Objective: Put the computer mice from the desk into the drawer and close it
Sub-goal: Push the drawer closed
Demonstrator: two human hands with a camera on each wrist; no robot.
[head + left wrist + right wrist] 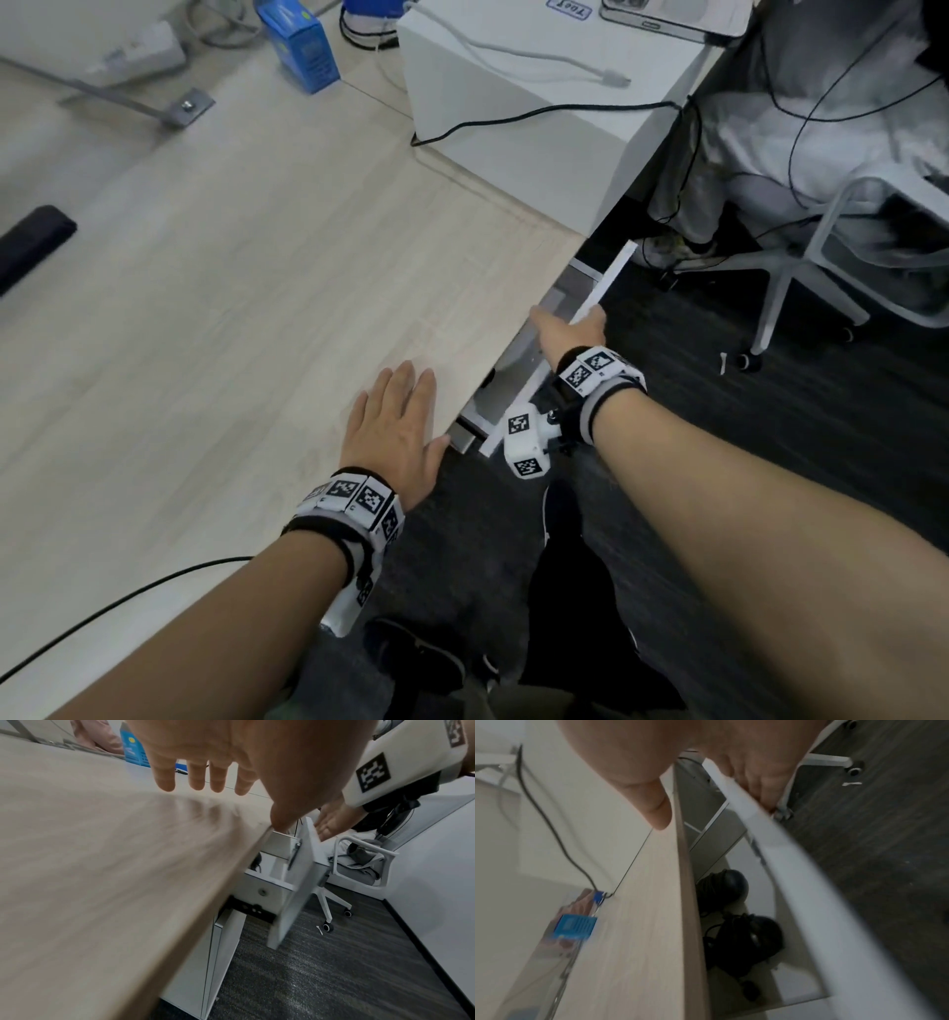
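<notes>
The white drawer (608,280) under the wooden desk (231,308) stands partly open. Two black computer mice (725,888) (754,939) with bundled cords lie inside it. My right hand (570,329) presses straight fingers (762,787) against the outer face of the drawer front (795,874), with the thumb over the desk edge. My left hand (395,416) lies flat and open on the desk near its edge and holds nothing. No mouse shows on the desk top.
A blue box (300,43) and a white box (513,103) with cables over it stand at the back of the desk. A dark object (31,241) lies at the left edge. A white office chair (821,257) stands on the dark carpet to the right.
</notes>
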